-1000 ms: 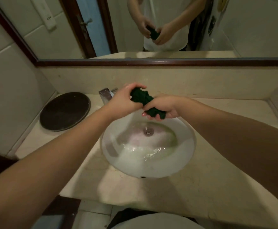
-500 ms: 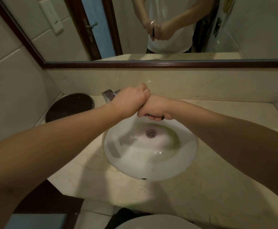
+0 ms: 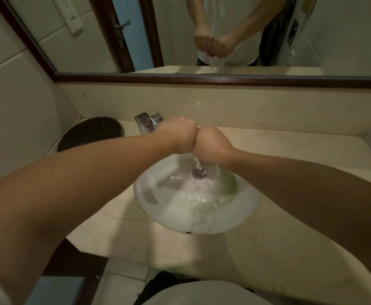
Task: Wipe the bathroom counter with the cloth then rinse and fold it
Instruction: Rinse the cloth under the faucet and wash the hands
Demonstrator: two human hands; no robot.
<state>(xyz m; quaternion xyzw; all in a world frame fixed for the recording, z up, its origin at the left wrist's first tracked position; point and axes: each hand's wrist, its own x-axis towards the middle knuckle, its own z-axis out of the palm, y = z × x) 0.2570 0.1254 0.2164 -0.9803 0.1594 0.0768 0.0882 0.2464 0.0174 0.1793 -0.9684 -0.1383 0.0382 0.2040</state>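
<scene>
Head view: the left hand (image 3: 180, 137) and right hand (image 3: 213, 144) are balled into tight fists, pressed knuckle to knuckle over the 12 o'clock edge of the sink (image 3: 241, 216). The cloth does not show. Judging by the water (image 3: 196, 162) streaming from between the fists onto the drain (image 3: 199, 172), it is bunched inside both grips and being wrung out.

To wring well, the fists should twist in opposite directions and stay over the basin so the runoff misses the tabletop (image 3: 290, 155). It also helps to shift the grip along the cloth and squeeze again until only drips fall, then shake it flat for folding.

The count is two hands, one cloth (hidden), one sink, one drain and one tap (image 3: 146, 123) at the basin's 11 o'clock. There is also one dark round disc (image 3: 90, 133) at 10 o'clock and one mirror (image 3: 92, 40) at 12 o'clock, which reflects the same two closed fists.
</scene>
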